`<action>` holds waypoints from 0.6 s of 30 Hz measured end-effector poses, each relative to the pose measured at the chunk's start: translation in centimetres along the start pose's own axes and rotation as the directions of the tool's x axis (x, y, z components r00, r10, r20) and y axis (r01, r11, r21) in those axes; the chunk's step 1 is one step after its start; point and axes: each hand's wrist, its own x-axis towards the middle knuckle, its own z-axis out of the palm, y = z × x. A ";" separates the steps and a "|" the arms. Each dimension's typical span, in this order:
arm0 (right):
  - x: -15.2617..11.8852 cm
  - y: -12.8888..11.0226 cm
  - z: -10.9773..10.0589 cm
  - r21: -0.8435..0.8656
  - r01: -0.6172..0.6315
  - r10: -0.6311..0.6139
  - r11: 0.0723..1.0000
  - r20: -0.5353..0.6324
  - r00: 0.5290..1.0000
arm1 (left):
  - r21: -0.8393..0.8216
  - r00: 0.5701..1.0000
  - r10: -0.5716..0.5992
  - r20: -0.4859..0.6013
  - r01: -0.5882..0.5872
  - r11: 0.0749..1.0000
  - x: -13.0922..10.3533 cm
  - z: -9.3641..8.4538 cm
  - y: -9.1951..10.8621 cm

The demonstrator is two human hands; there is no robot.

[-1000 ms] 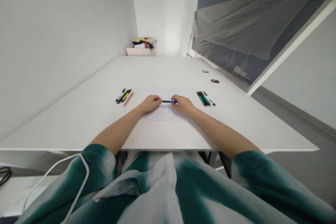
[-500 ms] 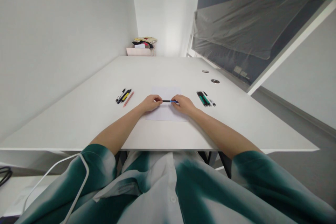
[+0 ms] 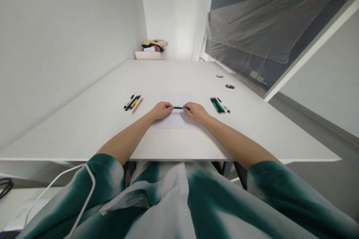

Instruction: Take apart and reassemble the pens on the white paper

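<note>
Both hands work at one slim pen [image 3: 178,108], held lengthwise between them, roughly level, above or on a white sheet of paper [image 3: 178,123] near the front of the white table [image 3: 179,145]. Left hand [image 3: 162,110]: fingertips pinch the dark end. Right hand [image 3: 196,112]: thumb and fingers close round the other end, where a little blue shows; that tip is partly hidden by the fingers. Whether the pen touches the paper cannot be told from this angle. Handling, as judged: the barrel is thin and likely smooth, so a light, even pinch at each end suits it; any pull or twist is best made along the pen's own axis, since a sideways load could make it slip or spring from the fingers. Forearms rest at or close over the table, which should help steadiness. Left of the paper, well apart from it: a slanted group with a pink pen [image 3: 137,106] and a yellow-and-black pen [image 3: 134,104] beside darker ones. Right: green pens [image 3: 217,105] next to a white pen [image 3: 223,105].
</note>
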 end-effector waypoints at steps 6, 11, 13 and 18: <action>-0.1 0.2 0.2 0.014 -0.015 0.015 1.000 -0.013 1.000 | -0.006 1.000 0.010 -0.004 -0.010 1.000 -0.2 0.1 -0.1; -0.1 0.2 0.2 0.005 -0.046 0.047 0.999 -0.016 0.999 | -0.023 1.000 0.012 -0.016 -0.013 1.000 -0.3 0.0 0.0; -0.1 0.3 0.3 0.005 -0.037 0.037 0.999 -0.018 0.999 | -0.021 1.000 0.022 -0.016 -0.022 1.000 -0.4 -0.1 0.1; -0.1 0.6 0.4 0.017 0.011 -0.010 1.000 -0.029 1.000 | 0.002 0.999 0.031 -0.029 -0.031 1.000 -0.4 -0.2 0.2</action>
